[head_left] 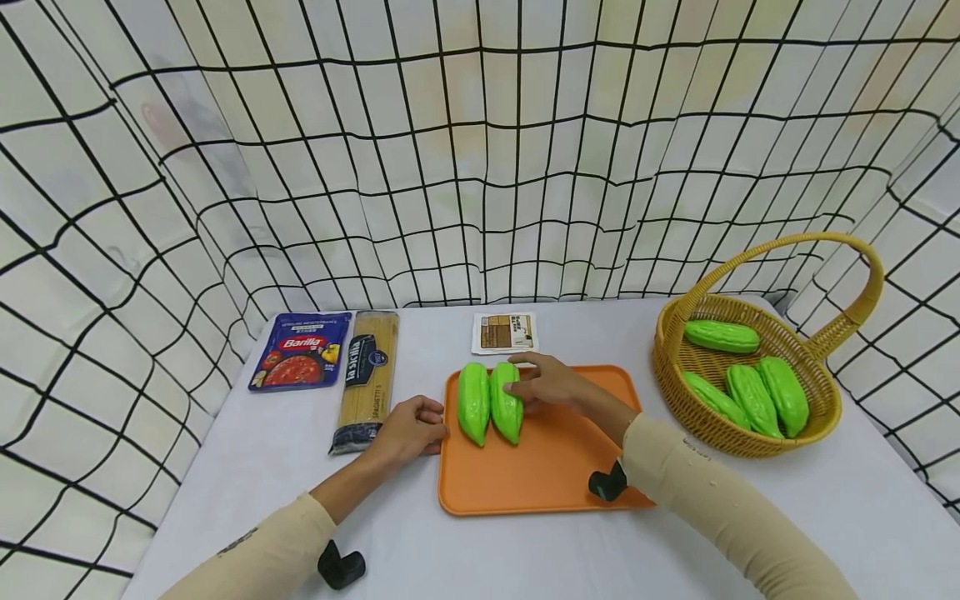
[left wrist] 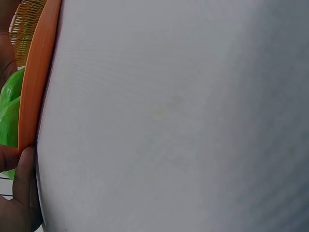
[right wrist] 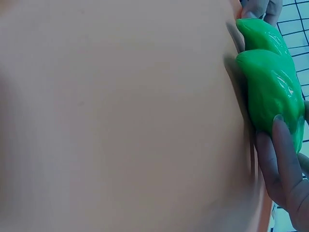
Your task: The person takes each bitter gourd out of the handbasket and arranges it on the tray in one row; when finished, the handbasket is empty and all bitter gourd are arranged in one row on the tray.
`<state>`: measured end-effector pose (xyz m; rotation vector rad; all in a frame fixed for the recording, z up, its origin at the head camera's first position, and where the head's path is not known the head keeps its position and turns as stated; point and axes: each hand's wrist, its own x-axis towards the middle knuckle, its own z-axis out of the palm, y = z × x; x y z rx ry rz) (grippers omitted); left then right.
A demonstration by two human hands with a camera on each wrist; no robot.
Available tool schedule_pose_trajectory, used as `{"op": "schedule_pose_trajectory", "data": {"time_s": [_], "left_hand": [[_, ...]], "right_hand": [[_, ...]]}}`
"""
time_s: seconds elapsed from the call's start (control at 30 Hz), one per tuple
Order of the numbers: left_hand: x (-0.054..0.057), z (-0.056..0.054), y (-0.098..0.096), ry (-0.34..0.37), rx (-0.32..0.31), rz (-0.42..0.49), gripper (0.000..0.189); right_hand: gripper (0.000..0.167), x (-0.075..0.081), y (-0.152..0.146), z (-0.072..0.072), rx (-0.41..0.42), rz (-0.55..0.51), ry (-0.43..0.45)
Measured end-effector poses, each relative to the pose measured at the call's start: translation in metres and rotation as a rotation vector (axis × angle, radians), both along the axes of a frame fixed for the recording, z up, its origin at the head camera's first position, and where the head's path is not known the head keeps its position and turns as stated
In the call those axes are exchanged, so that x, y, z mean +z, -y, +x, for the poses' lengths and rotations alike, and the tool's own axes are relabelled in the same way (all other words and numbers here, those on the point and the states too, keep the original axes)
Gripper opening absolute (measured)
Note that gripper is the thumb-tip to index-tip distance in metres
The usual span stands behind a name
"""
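Note:
Two bright green bitter melons lie side by side on the left part of an orange tray (head_left: 532, 475). My right hand (head_left: 553, 383) grips the right-hand bitter melon (head_left: 507, 421); in the right wrist view its fingers (right wrist: 285, 150) curve around the lower end of that melon. The other bitter melon (head_left: 472, 404) lies right beside it, nearer the tray's left edge. My left hand (head_left: 408, 433) holds the tray at its left edge. The left wrist view has a thumb and finger pinching the orange rim (left wrist: 36, 92).
On the right stands a wicker basket (head_left: 667, 400) with a tall handle, holding several more bitter melons (head_left: 752, 400). A spaghetti pack (head_left: 367, 375) and a blue Barilla pouch (head_left: 300, 352) lie left of the tray. Behind it is a small white-and-brown packet (head_left: 505, 333). Black netting (head_left: 517, 125) surrounds the table.

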<state>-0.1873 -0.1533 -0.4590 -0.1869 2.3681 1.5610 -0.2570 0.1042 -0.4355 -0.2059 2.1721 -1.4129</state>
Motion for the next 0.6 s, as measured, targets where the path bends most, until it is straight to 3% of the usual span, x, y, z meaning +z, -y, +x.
{"op": "schedule_pose_trajectory", "data": {"time_s": [0.6], "left_hand": [[0.0005,0.0011,0.0005,-0.003,-0.002,-0.003,0.034]], "right_hand": [[0.066,0.001,0.006,0.0038,-0.023,-0.029,0.026]]}}
